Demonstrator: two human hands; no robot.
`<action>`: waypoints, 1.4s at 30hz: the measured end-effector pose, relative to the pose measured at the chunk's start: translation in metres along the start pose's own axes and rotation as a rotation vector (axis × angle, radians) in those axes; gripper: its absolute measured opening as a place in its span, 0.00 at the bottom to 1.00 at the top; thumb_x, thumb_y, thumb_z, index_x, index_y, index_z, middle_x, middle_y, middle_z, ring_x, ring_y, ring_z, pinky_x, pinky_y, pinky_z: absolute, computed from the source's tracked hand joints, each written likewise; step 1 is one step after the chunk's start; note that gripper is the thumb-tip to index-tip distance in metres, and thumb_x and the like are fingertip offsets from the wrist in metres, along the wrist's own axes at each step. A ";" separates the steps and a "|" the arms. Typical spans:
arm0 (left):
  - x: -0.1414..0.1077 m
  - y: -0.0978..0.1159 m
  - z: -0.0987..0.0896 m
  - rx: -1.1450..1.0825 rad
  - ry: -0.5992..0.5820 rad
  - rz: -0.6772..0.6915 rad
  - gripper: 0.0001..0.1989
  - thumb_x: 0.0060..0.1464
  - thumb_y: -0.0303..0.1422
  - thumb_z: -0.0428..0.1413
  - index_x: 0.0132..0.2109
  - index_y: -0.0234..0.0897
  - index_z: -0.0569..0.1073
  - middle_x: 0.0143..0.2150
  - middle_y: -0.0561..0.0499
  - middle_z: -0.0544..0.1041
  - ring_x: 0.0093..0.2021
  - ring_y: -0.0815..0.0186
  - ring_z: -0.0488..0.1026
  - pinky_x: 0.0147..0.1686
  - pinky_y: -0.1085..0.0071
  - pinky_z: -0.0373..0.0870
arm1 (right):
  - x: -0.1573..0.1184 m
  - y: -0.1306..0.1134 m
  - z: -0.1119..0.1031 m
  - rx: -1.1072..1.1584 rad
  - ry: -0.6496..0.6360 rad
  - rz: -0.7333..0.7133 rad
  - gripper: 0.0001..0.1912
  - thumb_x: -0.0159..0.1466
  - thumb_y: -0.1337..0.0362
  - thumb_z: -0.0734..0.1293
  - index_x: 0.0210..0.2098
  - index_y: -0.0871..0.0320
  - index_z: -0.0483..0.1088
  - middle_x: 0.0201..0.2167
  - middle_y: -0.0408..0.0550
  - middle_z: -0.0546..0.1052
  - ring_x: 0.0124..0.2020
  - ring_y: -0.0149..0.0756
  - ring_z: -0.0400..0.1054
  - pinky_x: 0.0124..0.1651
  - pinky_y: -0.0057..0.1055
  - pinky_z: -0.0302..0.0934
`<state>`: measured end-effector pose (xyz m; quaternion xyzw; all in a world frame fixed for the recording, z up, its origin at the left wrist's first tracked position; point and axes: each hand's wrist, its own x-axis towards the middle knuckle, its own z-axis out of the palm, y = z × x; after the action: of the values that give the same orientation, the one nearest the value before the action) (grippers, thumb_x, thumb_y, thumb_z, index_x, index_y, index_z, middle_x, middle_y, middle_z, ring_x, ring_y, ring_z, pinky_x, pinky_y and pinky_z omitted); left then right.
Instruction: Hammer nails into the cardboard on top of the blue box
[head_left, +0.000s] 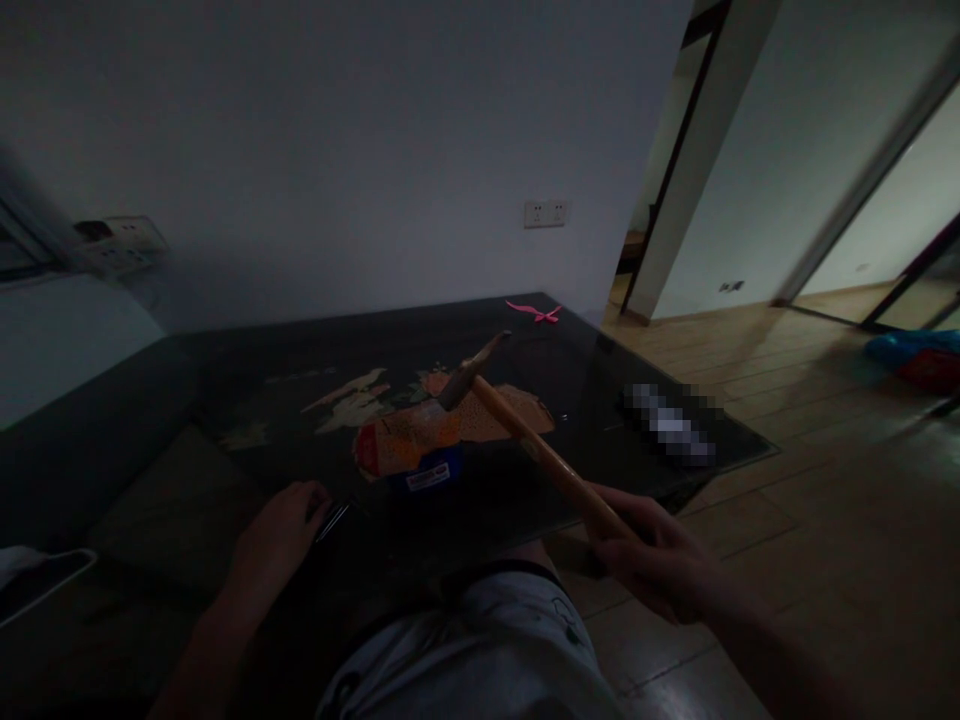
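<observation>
My right hand (664, 560) is wrapped round the wooden handle of a hammer (551, 460). The dark hammer head (466, 383) hangs over the table (517, 530), above a crumpled orange, red and blue package (409, 445) with a white label. A flat, speckled tan piece (510, 415) shows beside the package, partly behind the handle. At the near left, my left hand (274, 535) is low over the table with its fingers curled. A dark, shiny-edged thing (334, 520) is at its fingertips; dim light hides what it is and how it is gripped.
A pink ribbon-like strip (536, 312) lies at the table's far corner. On the right side is a blurred-out pixelated item (667, 425). The wall (360, 150) with a socket (546, 214) rises behind. Wooden floor (810, 400) runs along the right, with a blue and red bundle (919, 355).
</observation>
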<state>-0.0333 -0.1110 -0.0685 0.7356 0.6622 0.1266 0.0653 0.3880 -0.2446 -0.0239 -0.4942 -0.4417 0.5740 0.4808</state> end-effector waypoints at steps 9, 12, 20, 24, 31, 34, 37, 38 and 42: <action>0.001 0.004 0.004 0.076 0.035 0.089 0.15 0.55 0.38 0.45 0.40 0.35 0.72 0.41 0.43 0.75 0.42 0.55 0.72 0.41 0.64 0.67 | 0.000 -0.005 0.003 -0.008 -0.081 0.032 0.31 0.53 0.61 0.73 0.56 0.55 0.68 0.22 0.38 0.67 0.14 0.20 0.52 0.13 0.18 0.47; 0.003 0.006 0.005 0.121 0.013 0.110 0.15 0.57 0.37 0.44 0.41 0.35 0.72 0.42 0.42 0.75 0.43 0.56 0.72 0.42 0.64 0.67 | 0.000 -0.007 0.005 -0.005 -0.075 0.032 0.31 0.52 0.61 0.73 0.55 0.56 0.68 0.21 0.38 0.66 0.14 0.20 0.51 0.13 0.18 0.47; 0.002 0.006 0.003 0.158 0.043 0.117 0.15 0.58 0.35 0.42 0.39 0.35 0.72 0.41 0.42 0.76 0.41 0.56 0.73 0.41 0.64 0.67 | -0.002 -0.005 0.007 0.038 0.051 0.016 0.29 0.47 0.62 0.76 0.50 0.55 0.73 0.22 0.40 0.71 0.17 0.23 0.58 0.15 0.19 0.52; 0.002 0.005 0.000 0.080 0.095 0.046 0.16 0.58 0.37 0.42 0.40 0.36 0.73 0.39 0.44 0.78 0.38 0.57 0.75 0.38 0.64 0.69 | -0.003 -0.003 0.009 0.025 0.115 -0.018 0.27 0.49 0.64 0.75 0.49 0.54 0.74 0.25 0.41 0.72 0.17 0.23 0.57 0.15 0.19 0.50; 0.006 0.000 -0.004 -0.191 0.273 0.104 0.18 0.55 0.40 0.44 0.42 0.38 0.75 0.44 0.45 0.79 0.44 0.57 0.75 0.45 0.64 0.71 | -0.001 -0.004 0.009 -0.023 0.062 -0.001 0.28 0.50 0.62 0.73 0.51 0.56 0.73 0.24 0.42 0.72 0.19 0.26 0.59 0.16 0.21 0.51; 0.007 0.003 -0.006 -0.325 0.275 0.048 0.17 0.53 0.42 0.47 0.38 0.38 0.76 0.41 0.46 0.79 0.40 0.58 0.76 0.43 0.64 0.72 | 0.000 -0.004 0.009 -0.015 0.076 -0.004 0.28 0.49 0.61 0.74 0.50 0.55 0.74 0.23 0.42 0.72 0.18 0.26 0.58 0.16 0.20 0.51; 0.006 0.015 -0.010 -0.508 0.249 -0.040 0.17 0.51 0.44 0.51 0.39 0.38 0.75 0.39 0.47 0.80 0.38 0.59 0.77 0.41 0.64 0.73 | -0.001 -0.004 0.012 -0.008 0.081 0.000 0.28 0.49 0.61 0.74 0.50 0.55 0.73 0.22 0.41 0.71 0.16 0.25 0.56 0.15 0.20 0.50; 0.006 0.021 -0.012 -0.582 0.239 -0.051 0.17 0.50 0.45 0.52 0.39 0.37 0.75 0.39 0.47 0.80 0.37 0.59 0.77 0.40 0.65 0.74 | -0.002 -0.005 0.013 -0.007 0.093 -0.001 0.28 0.49 0.61 0.74 0.50 0.56 0.74 0.22 0.41 0.72 0.17 0.25 0.57 0.15 0.20 0.51; 0.002 0.045 -0.020 -0.836 0.229 0.009 0.16 0.49 0.43 0.56 0.38 0.35 0.74 0.33 0.48 0.79 0.34 0.61 0.77 0.38 0.67 0.74 | -0.004 -0.010 0.020 0.006 0.168 -0.012 0.25 0.48 0.63 0.75 0.47 0.56 0.75 0.27 0.45 0.74 0.24 0.31 0.65 0.23 0.24 0.61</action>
<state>0.0045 -0.1153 -0.0373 0.6299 0.5537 0.4650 0.2834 0.3698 -0.2481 -0.0113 -0.5365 -0.4009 0.5290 0.5212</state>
